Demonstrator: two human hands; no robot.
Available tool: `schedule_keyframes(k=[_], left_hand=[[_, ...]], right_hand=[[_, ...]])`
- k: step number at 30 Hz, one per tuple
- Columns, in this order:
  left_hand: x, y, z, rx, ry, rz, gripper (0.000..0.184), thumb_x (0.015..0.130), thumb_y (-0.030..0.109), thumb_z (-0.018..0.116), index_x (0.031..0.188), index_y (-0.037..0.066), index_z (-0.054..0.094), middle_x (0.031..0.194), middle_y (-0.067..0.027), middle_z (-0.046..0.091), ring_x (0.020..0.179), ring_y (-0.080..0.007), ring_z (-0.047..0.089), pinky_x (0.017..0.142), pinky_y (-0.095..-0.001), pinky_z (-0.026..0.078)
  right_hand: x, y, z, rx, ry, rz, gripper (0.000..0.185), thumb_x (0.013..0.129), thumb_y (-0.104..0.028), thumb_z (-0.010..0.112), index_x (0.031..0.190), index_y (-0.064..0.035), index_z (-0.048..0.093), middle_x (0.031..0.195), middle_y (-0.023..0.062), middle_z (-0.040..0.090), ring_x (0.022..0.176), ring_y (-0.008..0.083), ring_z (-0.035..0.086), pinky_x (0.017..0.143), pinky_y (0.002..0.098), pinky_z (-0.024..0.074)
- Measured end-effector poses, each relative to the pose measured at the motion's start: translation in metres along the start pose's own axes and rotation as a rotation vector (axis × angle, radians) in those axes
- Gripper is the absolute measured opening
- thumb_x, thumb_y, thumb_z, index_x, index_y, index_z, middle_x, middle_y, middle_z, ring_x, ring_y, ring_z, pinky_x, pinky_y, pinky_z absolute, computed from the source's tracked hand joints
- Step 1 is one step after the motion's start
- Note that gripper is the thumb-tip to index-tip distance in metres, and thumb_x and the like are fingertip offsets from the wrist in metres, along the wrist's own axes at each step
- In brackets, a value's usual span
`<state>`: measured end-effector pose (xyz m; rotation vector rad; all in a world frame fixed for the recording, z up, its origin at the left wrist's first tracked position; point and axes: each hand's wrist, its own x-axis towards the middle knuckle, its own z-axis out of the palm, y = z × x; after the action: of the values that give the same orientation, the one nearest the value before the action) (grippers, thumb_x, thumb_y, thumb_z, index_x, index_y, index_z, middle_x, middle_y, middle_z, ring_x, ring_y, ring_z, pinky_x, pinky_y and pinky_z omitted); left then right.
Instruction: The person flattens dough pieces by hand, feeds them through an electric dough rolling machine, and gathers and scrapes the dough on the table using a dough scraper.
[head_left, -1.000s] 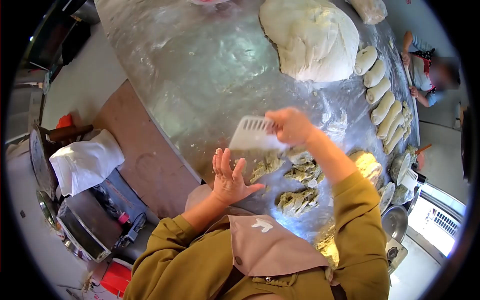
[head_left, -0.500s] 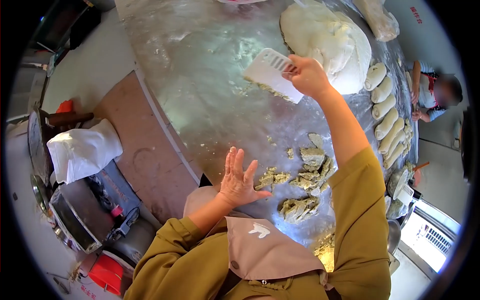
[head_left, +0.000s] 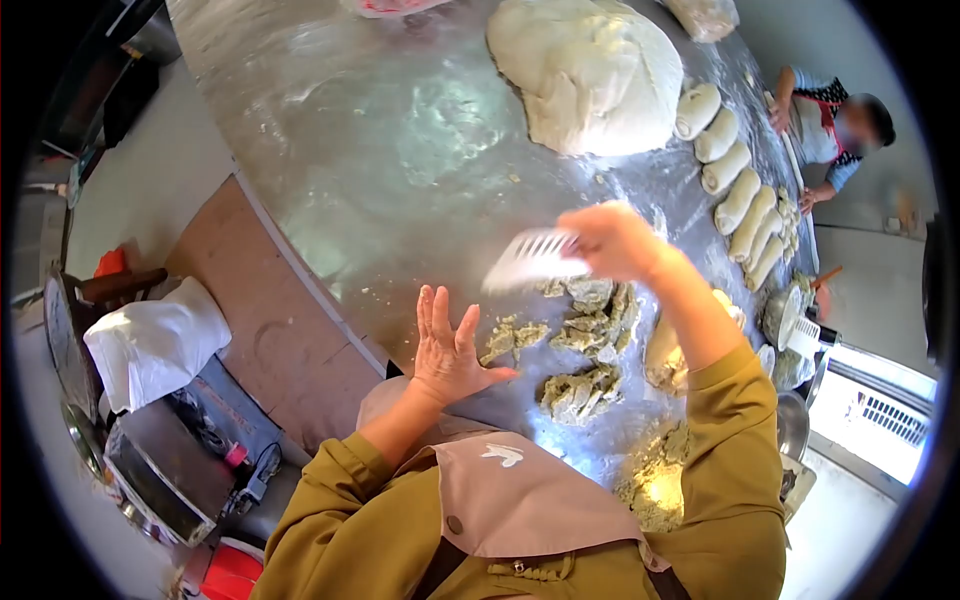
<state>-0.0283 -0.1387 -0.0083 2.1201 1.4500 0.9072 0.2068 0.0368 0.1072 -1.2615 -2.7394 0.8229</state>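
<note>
My right hand (head_left: 612,243) is closed round the slotted grip of a white scraper (head_left: 530,260), which is blurred and hangs over the metal table (head_left: 350,180). My left hand (head_left: 450,352) is spread near the table's front edge and holds nothing. Just right of it lie small greenish dough crumbs (head_left: 513,338). Beyond them are a rough greenish dough lump (head_left: 582,393) and more torn pieces (head_left: 600,322), partly beneath the scraper and my right hand. A yellowish crumbly heap (head_left: 655,490) is beside my right sleeve.
A large pale dough mass (head_left: 590,75) lies at the back, with several dough rolls (head_left: 737,200) to its right. Across the table stands another person (head_left: 825,130), hands at the far edge. Metal bowls (head_left: 792,425) are at right, a white bag (head_left: 160,340) at left.
My right hand with the scraper went out toward the big dough mass, then came back nearer the greenish pieces. My left hand stays spread. The whole view has shifted.
</note>
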Motion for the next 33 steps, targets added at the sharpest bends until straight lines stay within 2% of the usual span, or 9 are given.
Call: schedule_keyframes(k=[3, 5, 8, 11, 15, 23, 28, 31, 33], left_hand=[[0.004, 0.006, 0.006, -0.064, -0.103, 0.063, 0.133, 0.043, 0.056, 0.087, 0.145, 0.016, 0.012, 0.147, -0.0285, 0.005, 0.134, -0.0529, 0.011, 0.107, -0.0629, 0.019], [0.007, 0.014, 0.013, -0.069, -0.150, 0.090, 0.132, 0.042, 0.054, 0.088, 0.145, 0.016, 0.014, 0.147, -0.0296, 0.006, 0.134, -0.0513, 0.015, 0.107, -0.0626, 0.020], [0.009, 0.021, 0.022, -0.048, -0.195, 0.102, 0.130, 0.042, 0.053, 0.088, 0.144, 0.016, 0.017, 0.147, -0.0313, 0.007, 0.134, -0.0492, 0.021, 0.107, -0.0622, 0.021], [0.010, 0.024, 0.023, -0.100, -0.210, 0.137, 0.131, 0.041, 0.052, 0.089, 0.144, 0.014, 0.017, 0.147, -0.0318, 0.008, 0.134, -0.0488, 0.021, 0.107, -0.0620, 0.022], [0.015, 0.029, 0.020, -0.124, -0.227, 0.191, 0.135, 0.040, 0.050, 0.089, 0.145, 0.010, 0.014, 0.147, -0.0333, 0.008, 0.135, -0.0500, 0.020, 0.106, -0.0608, 0.023], [0.015, 0.045, 0.034, -0.201, -0.235, 0.211, 0.141, 0.041, 0.049, 0.089, 0.144, -0.002, 0.006, 0.145, -0.0372, 0.010, 0.136, -0.0523, 0.016, 0.108, -0.0583, 0.021], [0.015, 0.055, 0.030, -0.382, -0.345, 0.218, 0.133, 0.049, 0.032, 0.091, 0.144, -0.003, 0.004, 0.145, -0.0362, 0.010, 0.137, -0.0513, 0.014, 0.111, -0.0517, 0.020], [0.013, 0.058, 0.034, -0.475, -0.458, 0.283, 0.131, 0.050, 0.031, 0.091, 0.145, -0.001, 0.005, 0.146, -0.0344, 0.011, 0.137, -0.0495, 0.014, 0.111, -0.0509, 0.022], [0.013, 0.060, 0.037, -0.530, -0.414, 0.302, 0.128, 0.051, 0.030, 0.090, 0.145, 0.000, 0.009, 0.147, -0.0333, 0.012, 0.137, -0.0484, 0.016, 0.111, -0.0517, 0.022]], right_hand=[[-0.026, 0.049, -0.022, 0.154, 0.246, 0.344, 0.013, 0.072, -0.010, 0.067, 0.084, -0.0105, 0.063, 0.078, 0.0126, 0.067, 0.074, 0.0329, 0.064, 0.064, 0.0395, 0.0495], [-0.035, 0.067, -0.018, 0.045, 0.375, 0.461, 0.012, 0.073, -0.010, 0.066, 0.085, -0.0107, 0.063, 0.077, 0.0137, 0.066, 0.074, 0.0335, 0.064, 0.065, 0.0401, 0.0494], [-0.048, 0.079, 0.009, 0.157, 0.358, 0.601, 0.014, 0.074, -0.013, 0.068, 0.087, -0.0097, 0.063, 0.080, 0.0121, 0.068, 0.078, 0.0312, 0.066, 0.069, 0.0389, 0.0502], [-0.062, 0.057, 0.027, 0.221, 0.306, 0.592, 0.014, 0.073, -0.014, 0.069, 0.087, -0.0125, 0.065, 0.081, 0.0103, 0.068, 0.079, 0.0284, 0.067, 0.071, 0.0381, 0.0510], [-0.080, 0.014, 0.026, 0.046, 0.199, 0.474, 0.009, 0.071, -0.011, 0.064, 0.079, -0.0112, 0.061, 0.077, 0.0098, 0.067, 0.076, 0.0313, 0.065, 0.067, 0.0397, 0.0503], [-0.137, -0.040, 0.047, -0.087, 0.343, 0.366, 0.010, 0.069, -0.005, 0.060, 0.073, -0.0124, 0.056, 0.072, 0.0060, 0.059, 0.076, 0.0300, 0.060, 0.066, 0.0410, 0.0475], [-0.186, -0.082, 0.035, -0.075, 0.482, 0.384, 0.012, 0.070, -0.003, 0.063, 0.074, -0.0123, 0.058, 0.070, 0.0050, 0.059, 0.073, 0.0273, 0.060, 0.064, 0.0377, 0.0482], [-0.197, -0.076, 0.027, 0.052, 0.641, 0.543, 0.012, 0.072, -0.005, 0.066, 0.078, -0.0116, 0.059, 0.072, 0.0051, 0.061, 0.072, 0.0275, 0.061, 0.063, 0.0364, 0.0494], [-0.191, -0.056, 0.022, 0.280, 0.749, 0.722, 0.006, 0.081, -0.008, 0.066, 0.083, -0.0053, 0.061, 0.075, 0.0107, 0.065, 0.069, 0.0235, 0.064, 0.062, 0.0329, 0.0504]])
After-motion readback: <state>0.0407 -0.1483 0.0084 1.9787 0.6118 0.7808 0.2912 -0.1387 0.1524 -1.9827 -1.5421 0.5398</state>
